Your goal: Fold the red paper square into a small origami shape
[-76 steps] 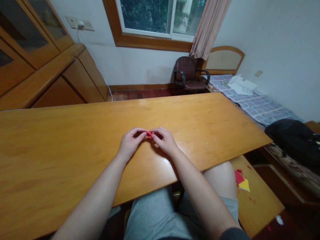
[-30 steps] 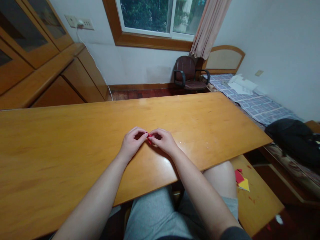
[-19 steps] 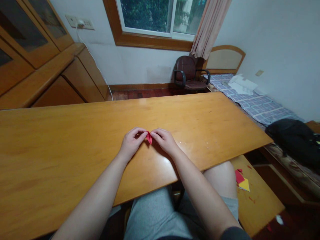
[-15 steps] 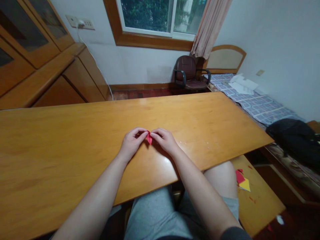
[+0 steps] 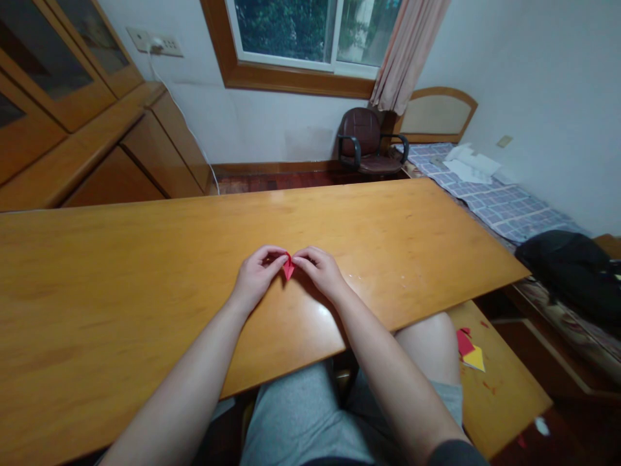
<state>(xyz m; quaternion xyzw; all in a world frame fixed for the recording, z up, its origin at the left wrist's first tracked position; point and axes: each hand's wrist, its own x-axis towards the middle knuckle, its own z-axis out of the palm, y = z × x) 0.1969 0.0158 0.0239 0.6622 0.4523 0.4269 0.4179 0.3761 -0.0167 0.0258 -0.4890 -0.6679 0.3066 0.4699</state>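
A small piece of folded red paper (image 5: 288, 268) is held between my two hands, just above the wooden table (image 5: 145, 278). Its pointed end faces down toward me. My left hand (image 5: 257, 275) pinches its upper left side between thumb and fingers. On the other side, my right hand (image 5: 320, 268) grips the upper right edge in the same kind of pinch. The fingertips cover part of the paper's top, so its full shape is hidden.
On a lower wooden bench (image 5: 504, 401) to my right lie red paper (image 5: 464, 343), yellow paper (image 5: 475, 359) and small red scraps. Beyond the table stand a brown armchair (image 5: 366, 139) and a bed (image 5: 514, 207) with a black bag (image 5: 567, 272). A wooden cabinet (image 5: 111, 149) is at left.
The red paper's lower point has shifted slightly to the left and its folds catch the light differently. Both hands keep their pinch in nearly the same place.
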